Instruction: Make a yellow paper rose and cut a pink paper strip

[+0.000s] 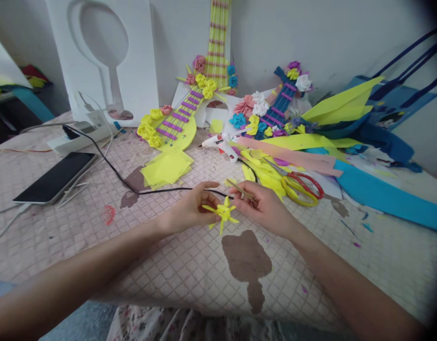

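Observation:
Between my two hands, above the table's front half, is a yellow paper flower point(224, 212) with thin pointed petals. My left hand point(199, 204) pinches it at its left side. Closed around a thin wooden stick point(242, 190), my right hand point(263, 206) is just right of the flower. A small yellow paper piece point(231, 183) shows by the stick's upper end. Behind my left hand lies a stack of yellow paper squares point(167, 168). The white glue gun point(220, 143) rests farther back, its black cord running behind my hands.
Scissors point(304, 187) with red and yellow handles lie to the right, among yellow strips and a blue paper sheet point(385, 189). A phone point(57, 179) and a power strip point(79, 137) are at left. Flower-trimmed paper guitars point(181, 118) stand against the wall.

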A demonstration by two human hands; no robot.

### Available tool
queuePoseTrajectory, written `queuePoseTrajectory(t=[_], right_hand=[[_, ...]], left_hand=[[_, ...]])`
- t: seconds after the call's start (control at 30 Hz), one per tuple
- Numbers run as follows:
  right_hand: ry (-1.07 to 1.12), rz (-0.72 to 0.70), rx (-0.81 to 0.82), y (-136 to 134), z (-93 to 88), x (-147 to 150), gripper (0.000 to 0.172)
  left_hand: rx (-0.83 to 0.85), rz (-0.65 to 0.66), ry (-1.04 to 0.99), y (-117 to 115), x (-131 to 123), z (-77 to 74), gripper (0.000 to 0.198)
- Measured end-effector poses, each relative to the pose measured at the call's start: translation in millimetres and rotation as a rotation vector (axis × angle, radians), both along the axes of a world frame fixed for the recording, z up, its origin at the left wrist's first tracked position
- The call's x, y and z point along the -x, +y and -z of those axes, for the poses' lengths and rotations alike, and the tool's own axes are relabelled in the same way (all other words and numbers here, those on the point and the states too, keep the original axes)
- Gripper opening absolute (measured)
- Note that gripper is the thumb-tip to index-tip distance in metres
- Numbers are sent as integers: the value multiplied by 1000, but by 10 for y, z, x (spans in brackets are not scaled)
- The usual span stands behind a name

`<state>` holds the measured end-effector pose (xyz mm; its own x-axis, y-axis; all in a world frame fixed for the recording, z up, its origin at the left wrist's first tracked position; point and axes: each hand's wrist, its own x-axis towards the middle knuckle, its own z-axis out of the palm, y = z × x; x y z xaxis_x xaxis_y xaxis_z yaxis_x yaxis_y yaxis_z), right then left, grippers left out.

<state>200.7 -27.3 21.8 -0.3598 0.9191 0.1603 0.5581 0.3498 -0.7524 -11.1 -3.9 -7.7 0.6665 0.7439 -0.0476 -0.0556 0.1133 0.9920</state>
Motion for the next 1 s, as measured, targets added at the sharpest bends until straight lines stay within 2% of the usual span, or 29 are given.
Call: queuePoseTrajectory(t=[0.2, 0.73, 0.83, 1.0], right_hand=[[69, 99, -20, -4, 21, -10, 20], [79, 4, -98, 8, 75, 7, 12], [92, 24, -173, -11, 59, 32, 14], [13, 29, -384, -73, 32, 96, 6]], left_hand=[[10, -50, -11, 22, 19, -21, 65], [19, -96, -9, 25, 34, -33, 68], [14, -117, -9, 29, 31, -27, 67], [17, -170, -13, 30, 17, -45, 67]])
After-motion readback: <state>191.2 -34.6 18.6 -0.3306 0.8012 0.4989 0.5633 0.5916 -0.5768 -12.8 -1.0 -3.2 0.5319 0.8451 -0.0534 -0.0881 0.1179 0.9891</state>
